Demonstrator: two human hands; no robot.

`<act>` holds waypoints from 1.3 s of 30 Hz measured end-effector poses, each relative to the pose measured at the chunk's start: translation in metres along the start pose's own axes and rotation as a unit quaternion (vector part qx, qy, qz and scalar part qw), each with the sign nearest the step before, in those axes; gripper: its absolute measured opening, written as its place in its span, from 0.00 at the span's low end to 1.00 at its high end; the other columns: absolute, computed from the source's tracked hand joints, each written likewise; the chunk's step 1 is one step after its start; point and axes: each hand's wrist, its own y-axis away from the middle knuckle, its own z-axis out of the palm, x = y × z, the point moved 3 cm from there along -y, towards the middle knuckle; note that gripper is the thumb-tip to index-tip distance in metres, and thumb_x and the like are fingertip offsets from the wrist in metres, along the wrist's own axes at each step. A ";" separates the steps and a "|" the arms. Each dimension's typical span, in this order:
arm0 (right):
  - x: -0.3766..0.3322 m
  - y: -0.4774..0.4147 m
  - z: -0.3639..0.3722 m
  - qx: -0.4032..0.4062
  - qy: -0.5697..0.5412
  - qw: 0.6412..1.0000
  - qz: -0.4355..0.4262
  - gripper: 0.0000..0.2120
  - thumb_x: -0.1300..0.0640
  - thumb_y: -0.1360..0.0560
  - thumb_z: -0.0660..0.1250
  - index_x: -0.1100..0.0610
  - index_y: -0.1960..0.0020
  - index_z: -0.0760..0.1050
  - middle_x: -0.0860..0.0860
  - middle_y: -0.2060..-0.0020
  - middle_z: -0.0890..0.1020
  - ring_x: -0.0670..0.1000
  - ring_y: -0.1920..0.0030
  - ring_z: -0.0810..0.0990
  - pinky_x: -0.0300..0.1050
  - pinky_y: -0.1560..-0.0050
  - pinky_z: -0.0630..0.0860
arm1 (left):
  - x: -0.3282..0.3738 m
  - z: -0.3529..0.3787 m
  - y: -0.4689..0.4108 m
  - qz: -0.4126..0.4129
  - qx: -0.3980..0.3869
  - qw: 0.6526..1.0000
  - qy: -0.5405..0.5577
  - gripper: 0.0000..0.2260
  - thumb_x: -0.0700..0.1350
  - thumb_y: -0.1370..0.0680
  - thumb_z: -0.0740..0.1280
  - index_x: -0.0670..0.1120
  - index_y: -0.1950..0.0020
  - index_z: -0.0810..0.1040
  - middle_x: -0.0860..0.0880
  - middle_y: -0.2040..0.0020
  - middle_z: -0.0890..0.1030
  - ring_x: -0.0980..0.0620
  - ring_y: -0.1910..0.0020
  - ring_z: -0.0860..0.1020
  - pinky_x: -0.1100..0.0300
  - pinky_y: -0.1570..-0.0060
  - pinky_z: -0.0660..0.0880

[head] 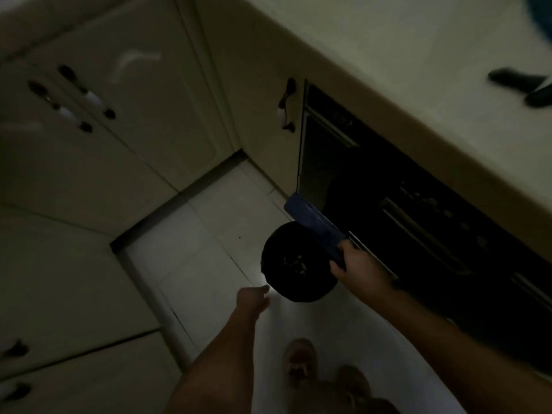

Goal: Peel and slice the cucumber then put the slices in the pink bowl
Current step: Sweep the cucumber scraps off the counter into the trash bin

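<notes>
The view is dim and blurred, looking down at a kitchen floor. My right hand (pixel 357 265) grips the near end of a blue cutting board (pixel 313 224), which is tilted over a round black bin (pixel 294 264) standing on the floor. Small pale scraps show inside the bin. My left hand (pixel 254 298) hovers by the bin's near left edge; how its fingers lie is too blurred to tell. A black-handled knife (pixel 521 85) lies on the counter (pixel 403 55) at the upper right. No cucumber or pink bowl is in view.
A dark oven (pixel 403 198) is set under the counter, right of the bin. Cream cabinet doors (pixel 119 121) with dark handles line the left side. White floor tiles (pixel 209 249) lie between them. My feet (pixel 300 361) are at the bottom. A teal object (pixel 542 16) sits at the top right corner.
</notes>
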 end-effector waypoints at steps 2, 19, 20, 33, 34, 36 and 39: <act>0.012 -0.011 0.017 -0.003 0.008 1.000 -0.014 0.18 0.52 0.24 0.62 0.57 0.37 0.64 0.58 0.51 0.80 0.58 0.52 0.80 0.45 0.58 0.74 | -0.012 0.017 -0.028 0.000 -0.025 1.000 0.002 0.07 0.37 0.26 0.70 0.37 0.60 0.74 0.45 0.65 0.74 0.49 0.68 0.74 0.54 0.59 0.77; 0.018 0.017 0.024 0.040 -0.009 0.992 -0.115 0.16 0.50 0.23 0.60 0.52 0.37 0.64 0.53 0.54 0.81 0.53 0.54 0.81 0.47 0.56 0.78 | -0.030 0.035 -0.099 0.041 -0.061 0.997 0.004 0.10 0.36 0.21 0.58 0.34 0.43 0.74 0.38 0.54 0.77 0.42 0.64 0.75 0.58 0.72 0.75; 0.011 0.028 0.017 0.038 -0.015 0.992 -0.122 0.16 0.50 0.24 0.60 0.52 0.38 0.64 0.53 0.54 0.81 0.54 0.54 0.81 0.48 0.56 0.78 | -0.030 0.026 -0.086 0.036 -0.061 0.997 0.003 0.10 0.36 0.21 0.58 0.33 0.43 0.74 0.37 0.54 0.77 0.42 0.63 0.76 0.57 0.71 0.75; -0.048 0.207 -0.168 0.115 -0.093 0.977 -0.156 0.21 0.42 0.23 0.58 0.47 0.32 0.63 0.45 0.39 0.75 0.47 0.43 0.77 0.40 0.48 0.75 | 0.080 -0.057 0.227 0.100 -0.056 0.993 -0.018 0.11 0.27 0.27 0.59 0.33 0.47 0.74 0.36 0.52 0.78 0.37 0.56 0.77 0.45 0.55 0.75; -0.047 0.214 -0.183 0.133 -0.094 0.974 -0.154 0.21 0.42 0.23 0.58 0.48 0.32 0.64 0.45 0.40 0.73 0.46 0.44 0.76 0.38 0.48 0.74 | 0.089 -0.057 0.241 0.104 -0.062 0.992 -0.030 0.13 0.28 0.27 0.59 0.32 0.44 0.73 0.35 0.51 0.78 0.36 0.54 0.78 0.43 0.54 0.75; -0.040 0.225 -0.212 0.179 -0.084 0.970 -0.142 0.22 0.43 0.23 0.57 0.52 0.33 0.67 0.47 0.44 0.73 0.47 0.47 0.76 0.36 0.51 0.71 | 0.106 -0.056 0.269 0.116 -0.063 0.990 -0.038 0.13 0.28 0.27 0.59 0.32 0.44 0.73 0.35 0.50 0.78 0.34 0.52 0.78 0.43 0.52 0.76; -0.010 0.231 -0.253 0.251 -0.050 0.962 -0.095 0.19 0.53 0.23 0.64 0.58 0.34 0.71 0.54 0.48 0.76 0.55 0.52 0.78 0.42 0.55 0.72 | 0.131 -0.049 0.313 0.131 -0.069 0.987 -0.060 0.10 0.29 0.26 0.59 0.33 0.46 0.72 0.37 0.52 0.77 0.39 0.58 0.78 0.50 0.60 0.76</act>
